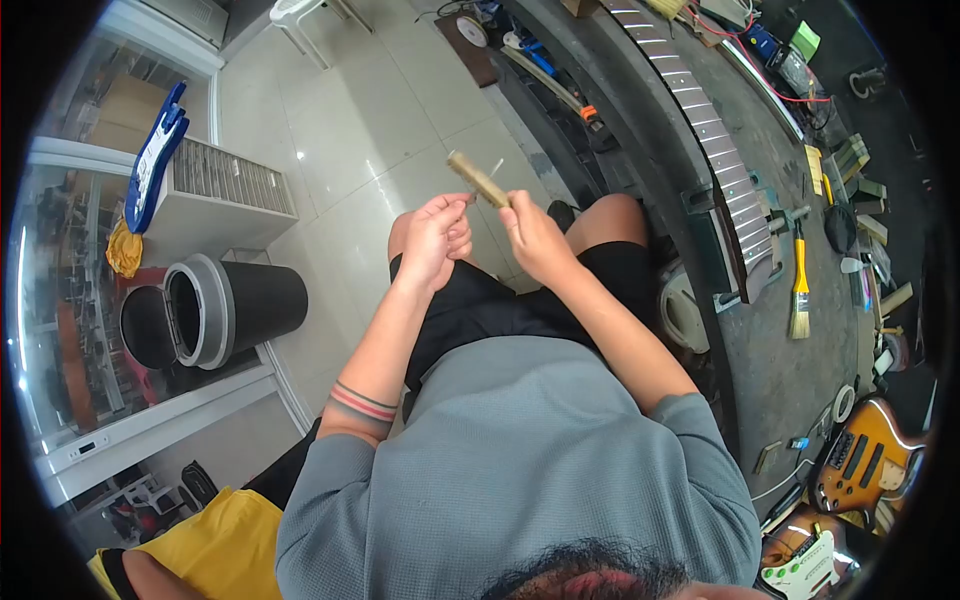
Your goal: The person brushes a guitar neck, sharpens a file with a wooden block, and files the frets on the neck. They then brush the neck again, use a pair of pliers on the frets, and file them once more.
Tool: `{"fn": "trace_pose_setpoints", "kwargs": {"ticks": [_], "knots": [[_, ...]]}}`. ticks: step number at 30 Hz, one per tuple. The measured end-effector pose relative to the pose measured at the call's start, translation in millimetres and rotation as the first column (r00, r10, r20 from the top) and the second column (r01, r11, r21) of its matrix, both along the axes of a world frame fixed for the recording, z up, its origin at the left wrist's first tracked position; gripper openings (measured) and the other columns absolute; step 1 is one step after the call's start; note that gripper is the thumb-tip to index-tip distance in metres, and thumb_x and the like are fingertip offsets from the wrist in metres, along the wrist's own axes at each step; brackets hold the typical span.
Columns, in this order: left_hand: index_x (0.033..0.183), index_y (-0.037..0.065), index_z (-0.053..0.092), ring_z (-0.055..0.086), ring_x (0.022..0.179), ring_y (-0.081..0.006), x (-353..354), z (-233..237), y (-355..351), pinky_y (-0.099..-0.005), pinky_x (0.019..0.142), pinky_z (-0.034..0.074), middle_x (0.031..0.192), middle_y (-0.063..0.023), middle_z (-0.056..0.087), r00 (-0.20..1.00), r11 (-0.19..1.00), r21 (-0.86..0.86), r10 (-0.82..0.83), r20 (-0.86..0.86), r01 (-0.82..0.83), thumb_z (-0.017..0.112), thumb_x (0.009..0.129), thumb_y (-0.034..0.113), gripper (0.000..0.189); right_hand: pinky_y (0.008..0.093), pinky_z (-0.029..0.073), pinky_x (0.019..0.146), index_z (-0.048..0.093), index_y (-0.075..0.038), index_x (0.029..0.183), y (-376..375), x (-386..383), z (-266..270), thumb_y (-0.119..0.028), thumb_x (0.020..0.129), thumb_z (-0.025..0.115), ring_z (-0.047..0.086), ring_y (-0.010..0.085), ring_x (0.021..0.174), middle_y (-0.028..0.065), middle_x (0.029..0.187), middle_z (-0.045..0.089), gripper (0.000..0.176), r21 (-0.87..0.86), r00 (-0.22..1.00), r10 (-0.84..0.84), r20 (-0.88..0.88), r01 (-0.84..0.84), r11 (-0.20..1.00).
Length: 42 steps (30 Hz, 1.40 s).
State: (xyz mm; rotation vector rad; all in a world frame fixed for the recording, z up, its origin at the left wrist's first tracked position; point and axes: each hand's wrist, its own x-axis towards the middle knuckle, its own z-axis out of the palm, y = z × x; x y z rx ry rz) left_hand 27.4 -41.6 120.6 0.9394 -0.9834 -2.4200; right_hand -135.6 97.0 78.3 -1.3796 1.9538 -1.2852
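Both of my hands are raised over my lap, close together. My right hand (530,232) is wrapped round the lower end of a narrow wooden block (478,180), which tilts up and to the left. Just left of the block, my left hand (438,238) is closed, its thumb and index finger pinched on something small and dark that I cannot make out. The pinched fingertips are beside the block; whether they touch it is unclear.
A workbench (780,380) along the right holds a guitar neck (700,120), a yellow-handled brush (800,285) and a sunburst guitar body (862,455). An open black bin (265,298) stands left. Part of another person in yellow (215,545) shows at lower left.
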Motion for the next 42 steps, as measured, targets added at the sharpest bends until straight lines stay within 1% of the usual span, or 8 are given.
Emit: {"fn": "trace_pose_setpoints", "kwargs": {"ticks": [5,10,13,26,31,35,39,42], "knots": [[0.126,-0.001,0.067,0.03,0.052,-0.0059,12.6,6.0,-18.0,-0.0263,0.048,0.026,0.069,0.0044,0.042,0.99,0.991,-0.048,0.122,-0.067,-0.126,0.059,0.118,0.013,0.019,0.0589,0.051,0.088,0.053,0.002,0.124,20.1,-11.6,-49.9,-0.025,0.121,0.05,0.067,0.0542,0.102,0.0315,0.106,0.068,0.027,0.088,0.998,-0.049,-0.024,0.051,0.995],[0.127,-0.001,0.068,0.03,0.051,-0.0057,1.3,0.0,1.1,-0.0263,0.048,0.025,0.068,0.0049,0.041,0.999,0.999,-0.004,0.042,-0.004,-0.043,0.059,0.118,0.014,0.019,0.0585,0.051,0.088,0.052,0.002,0.125,8.0,1.6,1.5,-0.025,0.122,0.048,0.067,0.0538,0.101,0.0314,0.104,0.068,0.028,-0.026,1.0,0.018,0.022,-0.017,1.0],[0.127,-0.001,0.068,0.029,0.051,-0.0053,-0.4,8.7,5.2,-0.0262,0.048,0.025,0.068,0.005,0.041,0.997,0.998,-0.02,0.057,-0.047,-0.058,0.059,0.118,0.013,0.019,0.0573,0.051,0.088,0.051,0.002,0.125,15.2,-7.1,-25.2,-0.026,0.123,0.047,0.067,0.0532,0.101,0.0316,0.106,0.067,0.028,0.082,1.0,-0.005,-0.017,0.006,0.997],[0.132,-0.001,0.069,0.027,0.053,-0.0051,14.5,26.0,-5.5,-0.0267,0.048,0.023,0.068,0.0052,0.039,0.993,0.991,-0.127,0.032,-0.113,-0.046,0.057,0.118,0.011,0.022,0.0544,0.051,0.087,0.049,0.001,0.128,39.1,-37.1,-28.2,-0.027,0.125,0.043,0.067,0.0511,0.098,0.0309,0.1,0.065,0.029,0.069,0.996,-0.063,0.064,0.058,0.996],[0.131,-0.002,0.069,0.027,0.053,-0.0049,1.7,26.3,11.8,-0.0265,0.048,0.023,0.068,0.0054,0.039,0.996,0.996,-0.082,-0.05,-0.077,0.044,0.057,0.118,0.012,0.022,0.0531,0.051,0.085,0.048,0.001,0.128,26.4,-32.2,25.8,-0.028,0.125,0.043,0.066,0.0497,0.096,0.0295,0.098,0.064,0.03,-0.055,0.997,-0.025,0.073,0.029,0.998],[0.13,-0.001,0.07,0.027,0.053,-0.0051,2.5,38.0,11.0,-0.0261,0.048,0.024,0.068,0.0051,0.04,0.985,0.996,-0.089,-0.041,-0.165,0.026,0.057,0.118,0.012,0.021,0.0525,0.051,0.085,0.049,0.001,0.127,36.2,-45.0,-14.2,-0.028,0.125,0.043,0.066,0.0492,0.096,0.029,0.098,0.064,0.03,0.03,0.988,-0.083,0.128,0.08,0.996],[0.13,0.0,0.071,0.027,0.052,-0.0054,0.1,37.0,7.9,-0.0261,0.049,0.024,0.068,0.0049,0.04,0.997,0.99,-0.137,-0.047,-0.069,0.037,0.057,0.118,0.012,0.022,0.0533,0.052,0.086,0.05,0.001,0.125,44.9,-37.9,24.0,-0.027,0.125,0.045,0.067,0.0497,0.098,0.0293,0.1,0.065,0.029,-0.032,0.986,-0.082,0.146,0.088,0.996],[0.13,0.0,0.07,0.028,0.053,-0.0055,-11.0,36.9,16.6,-0.0263,0.049,0.024,0.068,0.0046,0.04,0.995,0.99,-0.123,-0.08,-0.067,0.071,0.057,0.118,0.012,0.021,0.0536,0.052,0.087,0.051,0.001,0.126,39.1,-40.8,29.3,-0.026,0.124,0.046,0.068,0.0501,0.099,0.0295,0.101,0.066,0.028,-0.067,0.997,-0.083,0.004,0.083,0.994]]}}
